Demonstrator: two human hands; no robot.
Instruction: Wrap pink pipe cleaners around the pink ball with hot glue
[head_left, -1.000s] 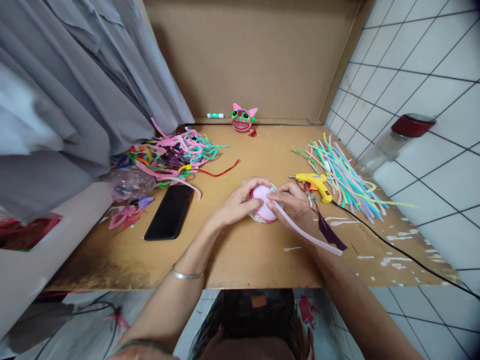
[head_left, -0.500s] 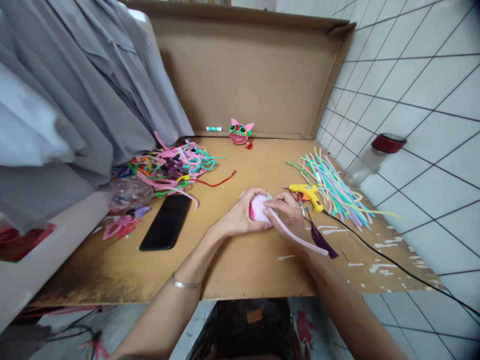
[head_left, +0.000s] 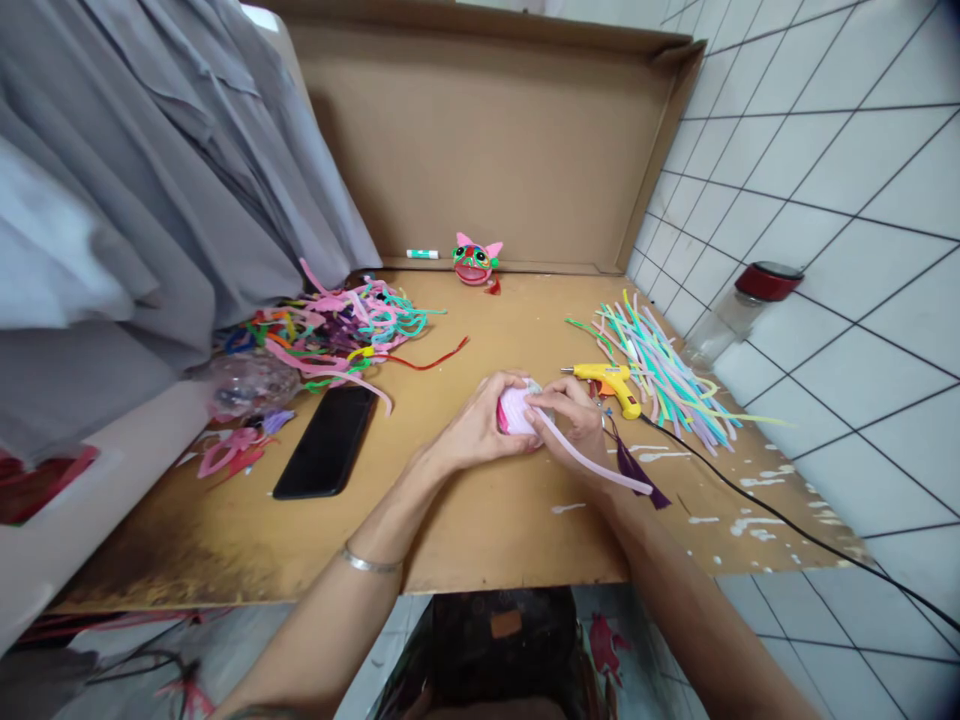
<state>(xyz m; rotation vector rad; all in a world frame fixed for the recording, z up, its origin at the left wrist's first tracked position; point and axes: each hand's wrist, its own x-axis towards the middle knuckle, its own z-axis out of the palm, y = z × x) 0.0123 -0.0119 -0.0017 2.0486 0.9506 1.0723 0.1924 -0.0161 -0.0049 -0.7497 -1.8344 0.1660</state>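
My left hand [head_left: 476, 428] is wrapped round a small rounded piece [head_left: 515, 411] covered in lilac fuzzy strands, with a pink-red patch at its left side. My right hand [head_left: 576, 415] pinches a lilac pipe cleaner [head_left: 592, 464] against that piece. The strip's loose end trails toward the lower right, over a dark purple tassel [head_left: 636, 468]. Just beyond my right hand lies a yellow glue gun [head_left: 611, 384], its nozzle pointing left. Part of the rounded piece is hidden by my fingers.
A black phone [head_left: 324, 443] and a tangle of coloured pipe cleaners [head_left: 352, 325] lie on the left. More pipe cleaners [head_left: 667, 370] fan out at right, near a red-lidded jar [head_left: 739, 310]. A cat-eared animal head [head_left: 475, 262] and a marker [head_left: 422, 254] sit by the cardboard [head_left: 487, 150].
The whole view has shifted slightly. Both hands keep the same hold on the rounded piece and the lilac pipe cleaner, with hardly any visible movement.
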